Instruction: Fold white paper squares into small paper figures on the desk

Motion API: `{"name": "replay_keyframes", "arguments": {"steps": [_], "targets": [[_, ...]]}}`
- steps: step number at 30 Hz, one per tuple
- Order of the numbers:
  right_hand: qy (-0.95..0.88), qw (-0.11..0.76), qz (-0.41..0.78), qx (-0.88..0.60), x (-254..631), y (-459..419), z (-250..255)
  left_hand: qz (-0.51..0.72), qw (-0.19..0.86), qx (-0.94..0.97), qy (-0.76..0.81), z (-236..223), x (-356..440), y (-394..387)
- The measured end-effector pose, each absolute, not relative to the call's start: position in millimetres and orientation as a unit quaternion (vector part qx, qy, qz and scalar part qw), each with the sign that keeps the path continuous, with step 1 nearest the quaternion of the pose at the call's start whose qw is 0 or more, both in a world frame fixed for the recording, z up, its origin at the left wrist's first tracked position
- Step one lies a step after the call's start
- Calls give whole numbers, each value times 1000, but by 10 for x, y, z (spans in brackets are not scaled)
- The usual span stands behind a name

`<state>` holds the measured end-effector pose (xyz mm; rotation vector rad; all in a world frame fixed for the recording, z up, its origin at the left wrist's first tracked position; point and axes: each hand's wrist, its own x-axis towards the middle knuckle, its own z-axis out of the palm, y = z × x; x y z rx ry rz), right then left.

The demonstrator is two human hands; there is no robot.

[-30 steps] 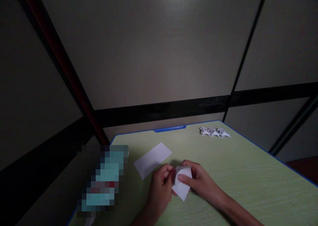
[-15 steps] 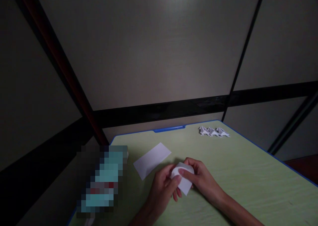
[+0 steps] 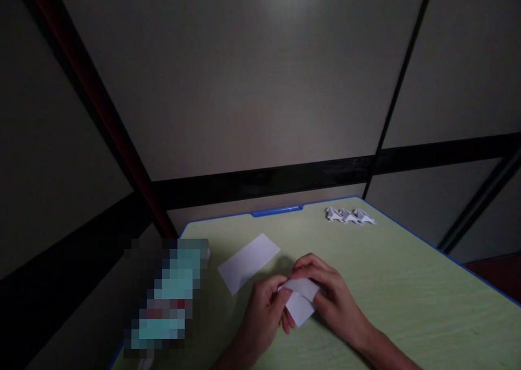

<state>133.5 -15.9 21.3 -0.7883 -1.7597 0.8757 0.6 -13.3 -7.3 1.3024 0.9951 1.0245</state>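
Observation:
Between my two hands is a small white piece of paper (image 3: 300, 305), with its upper part folded over toward me. My left hand (image 3: 264, 310) pinches its left side, thumb on top and fingers beneath. At the upper right, my right hand (image 3: 329, 288) grips the folded part, its fingers along the far edge and its thumb at the right side. A flat white rectangular sheet of paper (image 3: 249, 262) lies on the table just beyond my left hand. Several folded white paper figures (image 3: 349, 215) stand in a row at the far right.
The light green table (image 3: 407, 283) has a blue rim and a blue recessed handle (image 3: 277, 211) at its far edge. A pixelated, blurred object (image 3: 171, 294) stands at the left edge. Behind the table rise grey panels (image 3: 264, 88) with a black band.
My right hand's fingers have moved to the far edge of the paper, and its thumb has shifted to the right side. The curved upper part now looks flatter. The left hand keeps its pinch.

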Motion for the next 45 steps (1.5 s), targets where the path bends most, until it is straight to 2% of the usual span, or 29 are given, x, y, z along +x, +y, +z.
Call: {"name": "replay_keyframes", "arguments": {"steps": [8,20,28,31,37,40,45], "targets": [[-665,532,408,-329,1338,-110,182,446,580,532,427,3,-2,-116],[-677,527,392,-333,1363,-105,169,447,692,431,368,-48,-47,-88],[-699,496,402,-323,1328,-123,190,435,606,505,435,-58,-9,-94],[-655,491,469,-331,1342,-94,166,457,574,510,449,-30,-16,-86],[-456,502,689,-257,1394,-9,152,481,552,501,462,13,-43,-81],[-402,482,734,-260,1374,-10,139,469,559,517,447,3,-42,-96],[-416,447,745,-267,1330,-40,99,451,562,534,443,-3,-30,-119]]}}
